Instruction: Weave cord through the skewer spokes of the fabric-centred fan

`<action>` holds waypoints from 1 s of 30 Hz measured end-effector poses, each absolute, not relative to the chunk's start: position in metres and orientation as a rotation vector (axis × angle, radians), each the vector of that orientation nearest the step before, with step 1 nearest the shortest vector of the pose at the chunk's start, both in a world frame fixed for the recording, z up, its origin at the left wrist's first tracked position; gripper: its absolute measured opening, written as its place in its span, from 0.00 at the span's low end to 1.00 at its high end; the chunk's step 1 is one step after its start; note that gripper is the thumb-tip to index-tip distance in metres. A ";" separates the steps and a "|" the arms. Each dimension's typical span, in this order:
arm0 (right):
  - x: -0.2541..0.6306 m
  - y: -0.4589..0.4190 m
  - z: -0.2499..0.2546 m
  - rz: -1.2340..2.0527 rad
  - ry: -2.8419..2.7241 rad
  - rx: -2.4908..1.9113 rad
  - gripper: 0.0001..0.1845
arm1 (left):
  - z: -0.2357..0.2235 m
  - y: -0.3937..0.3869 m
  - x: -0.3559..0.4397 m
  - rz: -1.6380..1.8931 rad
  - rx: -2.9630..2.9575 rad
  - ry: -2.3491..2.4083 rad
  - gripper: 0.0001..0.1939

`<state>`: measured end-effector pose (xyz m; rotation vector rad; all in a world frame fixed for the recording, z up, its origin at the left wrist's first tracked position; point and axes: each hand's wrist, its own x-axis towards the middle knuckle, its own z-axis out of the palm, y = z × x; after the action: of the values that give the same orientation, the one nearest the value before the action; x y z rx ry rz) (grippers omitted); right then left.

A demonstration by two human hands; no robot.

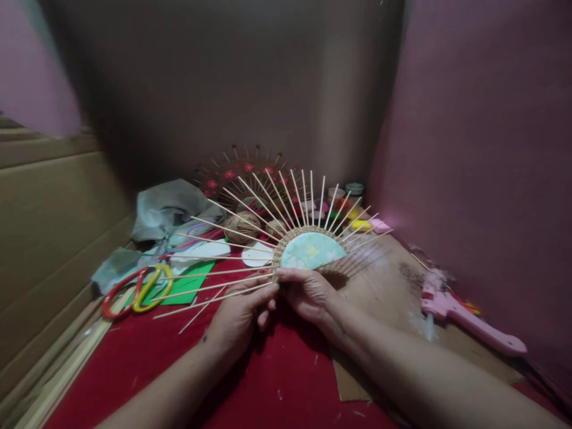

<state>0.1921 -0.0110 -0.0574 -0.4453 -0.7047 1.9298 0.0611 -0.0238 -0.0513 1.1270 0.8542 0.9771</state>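
Observation:
A half-round piece with a pale blue patterned face is held up in front of me. Woven twine edges its curve, and thin wooden sticks fan outward from it like rays. My left hand pinches the lower left end of the twine rim, near the base of the lowest sticks. Close beside it, my right hand grips the lower edge, its thumb lying along the blue face. Some fingers of both hands are hidden behind the piece.
Red-and-yellow-handled scissors lie left on a red cloth, by a green sheet. A pink glue gun rests right on cardboard. Behind stand a twine ball and a flowered stick fan. Walls enclose the back and sides.

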 end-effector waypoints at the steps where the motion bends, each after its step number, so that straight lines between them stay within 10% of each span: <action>1: 0.192 -0.011 -0.057 1.936 -0.706 -0.445 0.03 | -0.051 -0.024 0.061 0.979 1.132 0.869 0.09; 30: 0.194 -0.013 -0.053 1.952 -0.845 -0.403 0.09 | -0.055 -0.022 0.059 0.939 1.075 0.883 0.10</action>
<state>0.1941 -0.0132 -0.0533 -0.4030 -0.8454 1.9518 0.0587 -0.0223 -0.0554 1.0746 0.8829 0.9388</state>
